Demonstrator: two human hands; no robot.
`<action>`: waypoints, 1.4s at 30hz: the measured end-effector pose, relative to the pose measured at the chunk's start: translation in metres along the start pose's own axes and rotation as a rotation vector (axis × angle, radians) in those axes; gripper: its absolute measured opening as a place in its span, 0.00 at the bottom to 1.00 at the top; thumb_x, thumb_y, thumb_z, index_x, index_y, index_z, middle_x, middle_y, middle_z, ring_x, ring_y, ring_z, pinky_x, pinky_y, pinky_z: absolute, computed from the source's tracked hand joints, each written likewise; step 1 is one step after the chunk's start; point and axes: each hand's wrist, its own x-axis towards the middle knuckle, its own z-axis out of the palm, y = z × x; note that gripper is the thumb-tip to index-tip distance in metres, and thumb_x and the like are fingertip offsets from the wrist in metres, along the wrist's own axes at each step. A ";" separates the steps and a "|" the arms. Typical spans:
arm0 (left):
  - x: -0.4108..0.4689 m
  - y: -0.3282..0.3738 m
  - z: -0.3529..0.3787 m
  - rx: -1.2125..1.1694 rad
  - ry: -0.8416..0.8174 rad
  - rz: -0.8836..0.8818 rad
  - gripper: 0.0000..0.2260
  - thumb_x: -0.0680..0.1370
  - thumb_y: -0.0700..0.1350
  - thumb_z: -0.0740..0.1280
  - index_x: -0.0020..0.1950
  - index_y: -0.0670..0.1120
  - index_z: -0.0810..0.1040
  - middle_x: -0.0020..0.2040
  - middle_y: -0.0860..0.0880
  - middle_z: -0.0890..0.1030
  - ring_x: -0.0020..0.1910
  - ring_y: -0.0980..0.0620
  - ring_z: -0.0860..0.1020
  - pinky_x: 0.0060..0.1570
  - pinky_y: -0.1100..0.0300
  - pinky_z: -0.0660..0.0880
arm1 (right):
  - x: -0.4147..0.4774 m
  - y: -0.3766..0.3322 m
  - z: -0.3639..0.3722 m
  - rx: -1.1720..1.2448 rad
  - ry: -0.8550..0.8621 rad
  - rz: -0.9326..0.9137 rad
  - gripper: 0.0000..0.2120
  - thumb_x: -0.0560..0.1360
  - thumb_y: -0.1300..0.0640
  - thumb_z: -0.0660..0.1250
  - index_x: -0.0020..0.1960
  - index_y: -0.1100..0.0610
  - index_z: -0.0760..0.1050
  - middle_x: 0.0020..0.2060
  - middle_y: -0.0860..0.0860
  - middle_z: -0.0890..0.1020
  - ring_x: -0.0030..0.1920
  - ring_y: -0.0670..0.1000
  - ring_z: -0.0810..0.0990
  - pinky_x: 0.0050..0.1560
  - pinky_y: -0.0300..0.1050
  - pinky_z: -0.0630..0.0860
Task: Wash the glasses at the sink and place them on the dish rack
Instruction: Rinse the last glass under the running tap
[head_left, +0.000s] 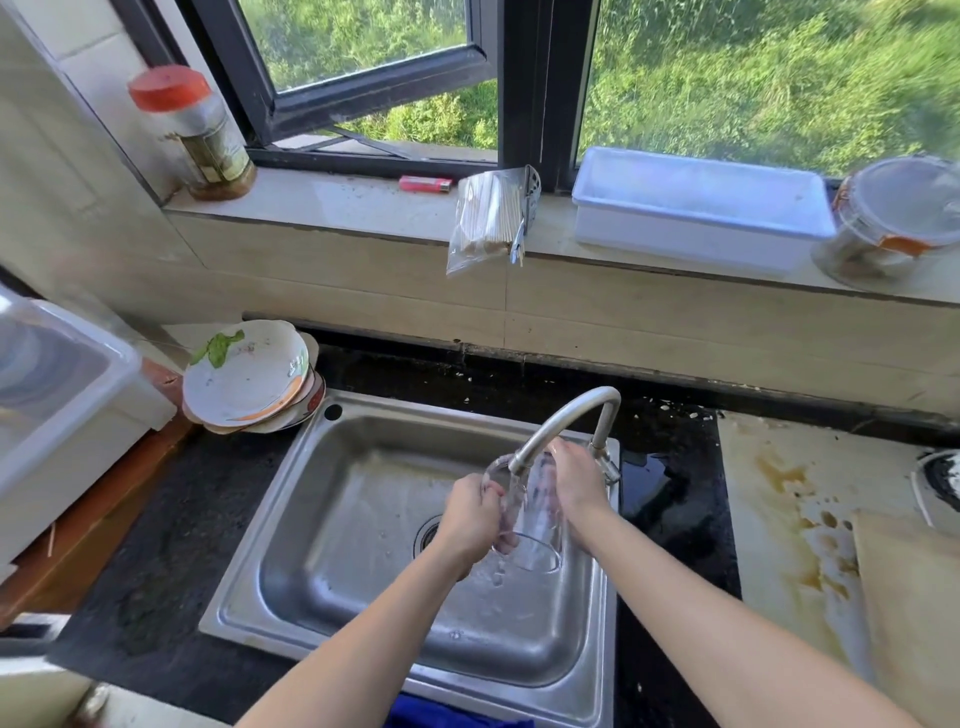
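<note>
Steel faucet (558, 418) overhangs the glass (540, 540), dirty plates (244, 374) beside sink (332, 545).

Your glass (535, 525) is clear and colourless, the sink (332, 519) beneath it dull silver, and the table (171, 545) around it black with pale speckles. Your white plates (244, 379) carry a green leaf (218, 347) and an orange streak. On the beige sill (337, 208) you have a red-lidded jar (192, 130), a pink-red lighter (425, 184) and a white tray (696, 208).
</note>
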 end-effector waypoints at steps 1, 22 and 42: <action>0.002 -0.002 0.002 -0.021 0.020 -0.005 0.11 0.81 0.36 0.51 0.40 0.40 0.69 0.29 0.43 0.72 0.26 0.43 0.78 0.26 0.55 0.75 | -0.005 0.003 0.000 0.032 -0.021 0.002 0.12 0.80 0.43 0.58 0.49 0.51 0.73 0.31 0.51 0.72 0.24 0.47 0.69 0.24 0.40 0.66; 0.035 0.016 0.029 -0.342 0.240 -0.391 0.15 0.81 0.47 0.58 0.37 0.42 0.70 0.25 0.48 0.65 0.20 0.51 0.61 0.20 0.64 0.60 | -0.033 0.031 -0.028 -0.018 -0.196 -0.060 0.15 0.80 0.46 0.62 0.60 0.55 0.74 0.40 0.48 0.78 0.38 0.47 0.76 0.35 0.40 0.72; 0.001 0.014 -0.002 0.137 0.342 0.151 0.21 0.80 0.46 0.58 0.28 0.46 0.59 0.26 0.51 0.60 0.29 0.52 0.60 0.30 0.55 0.56 | -0.006 -0.009 0.003 -0.038 -0.218 0.002 0.09 0.79 0.51 0.63 0.50 0.53 0.80 0.43 0.50 0.84 0.43 0.49 0.83 0.40 0.41 0.80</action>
